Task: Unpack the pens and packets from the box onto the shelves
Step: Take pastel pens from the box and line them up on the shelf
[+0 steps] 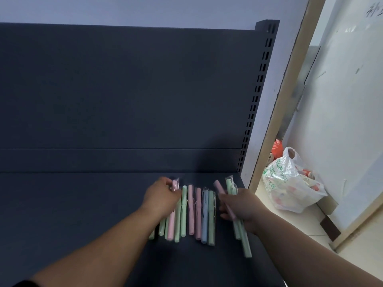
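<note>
Pastel plastic-wrapped pens row laid on dark grey metal shelf. Left hand grip pinches pink wrapped pen; right hand grip clutches pink-and-green pen bunch — unplaced. Box, packets unseen.

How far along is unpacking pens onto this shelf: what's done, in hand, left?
Done: a row of pens lies on the shelf. In hand: the right hand grips a bundle of pens; the left hand pinches a pink pen. Left: laying down that bundle; what else awaits unpacking is out of view.

Left hand hides the tops of several pens.
</note>
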{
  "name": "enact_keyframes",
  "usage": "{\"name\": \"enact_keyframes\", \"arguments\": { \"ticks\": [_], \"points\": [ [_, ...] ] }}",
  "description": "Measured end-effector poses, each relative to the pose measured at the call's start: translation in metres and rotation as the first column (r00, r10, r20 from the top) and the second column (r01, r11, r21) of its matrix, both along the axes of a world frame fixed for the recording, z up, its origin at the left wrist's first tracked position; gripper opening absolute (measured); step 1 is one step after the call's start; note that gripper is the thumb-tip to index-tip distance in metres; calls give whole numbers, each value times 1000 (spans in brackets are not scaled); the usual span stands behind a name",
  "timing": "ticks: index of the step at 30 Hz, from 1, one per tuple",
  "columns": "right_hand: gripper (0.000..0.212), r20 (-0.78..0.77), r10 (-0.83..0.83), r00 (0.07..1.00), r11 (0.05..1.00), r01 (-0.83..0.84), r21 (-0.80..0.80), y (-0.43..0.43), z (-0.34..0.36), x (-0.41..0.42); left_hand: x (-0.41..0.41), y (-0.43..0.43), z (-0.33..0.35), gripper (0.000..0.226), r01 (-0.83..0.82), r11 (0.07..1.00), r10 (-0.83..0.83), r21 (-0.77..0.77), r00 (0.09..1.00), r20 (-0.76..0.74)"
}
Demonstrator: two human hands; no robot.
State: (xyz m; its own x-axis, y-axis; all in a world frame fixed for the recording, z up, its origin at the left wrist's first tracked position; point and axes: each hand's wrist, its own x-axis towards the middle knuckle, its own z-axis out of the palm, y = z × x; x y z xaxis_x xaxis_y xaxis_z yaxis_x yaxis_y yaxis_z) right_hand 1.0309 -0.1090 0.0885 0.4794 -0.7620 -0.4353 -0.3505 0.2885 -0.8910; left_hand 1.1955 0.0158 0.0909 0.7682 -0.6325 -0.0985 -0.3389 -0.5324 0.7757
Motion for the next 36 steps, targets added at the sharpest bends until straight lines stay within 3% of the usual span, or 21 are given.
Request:
{"name": "enact_keyframes", "arguments": {
  "ticks": [4,11,16,21,28,33,36],
  "points": [
    [16,-191,-14,981,975,-29,-221,-9,-5,-10,-3,1,-11,47,81,992,-89,97,993,81],
    [27,-472,32,881,875,-253,-413,-4,-10,-16,-14,7,-19,37,195,980,-198,37,945,260],
    [14,-416,146,898,908,-288,-303,0,-13,-15,-16,22,-28,52,383,914,-405,131,846,348],
    [7,-360,128,924,890,-267,-370,3,-15,-11,-4,36,-34,111,549,735,-661,399,713,236],
    [11,-311,86,947,932,-187,-312,3,-2,2,8,38,-35,103,601,733,-675,319,701,231],
    [18,-38,150,988,988,-151,-14,15,13,19,12,37,-33,105,607,752,-655,257,735,176],
    [28,0,187,982,981,-187,43,20,14,27,10,35,-33,110,566,788,-612,242,763,208]
  ]
}}
